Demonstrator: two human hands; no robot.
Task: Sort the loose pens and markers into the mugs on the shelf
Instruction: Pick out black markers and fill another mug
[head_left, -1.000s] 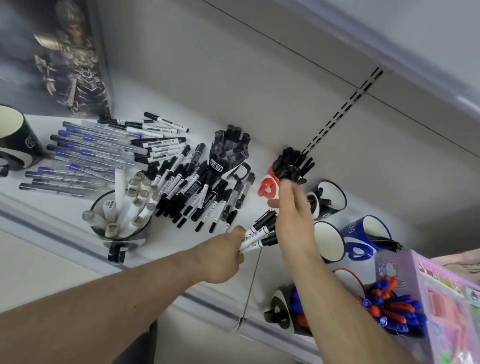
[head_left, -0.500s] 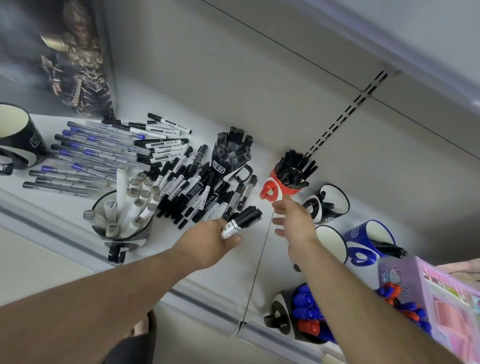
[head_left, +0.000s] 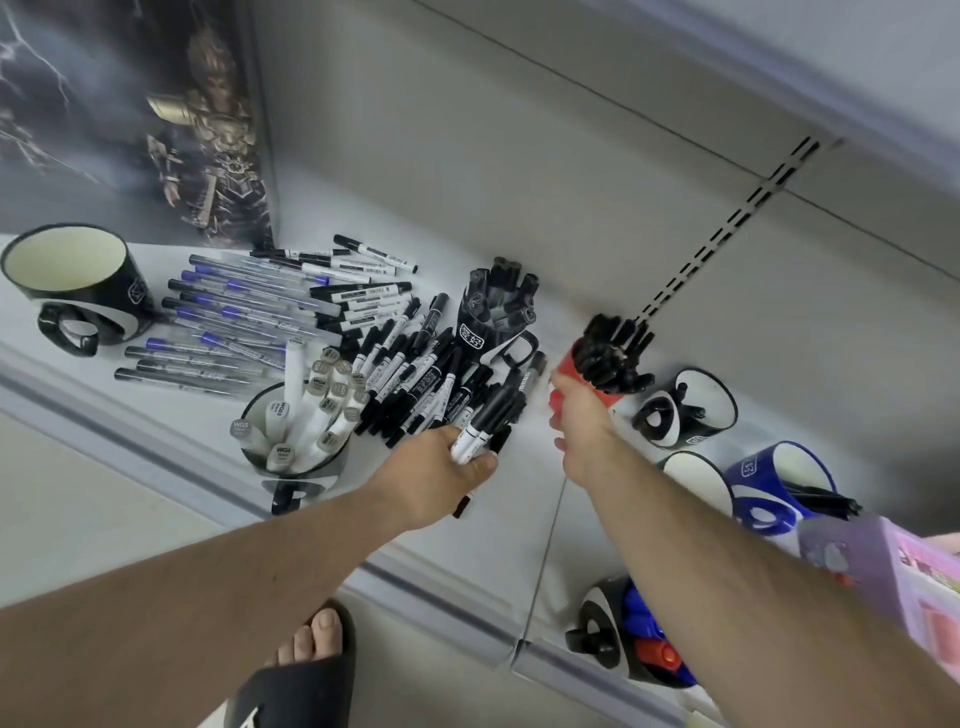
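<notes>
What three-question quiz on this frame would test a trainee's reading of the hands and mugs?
1. True or false: the left hand grips a bundle of black-capped white markers.
2. The right hand is at which mug? A) the empty black-and-white mug at far left B) the red mug packed with black markers C) the blue-and-white mug
3. Fill in: the black mug at the shelf's front edge holds ____-capped white markers.

Key: 1 true; 2 B; 3 grey.
</notes>
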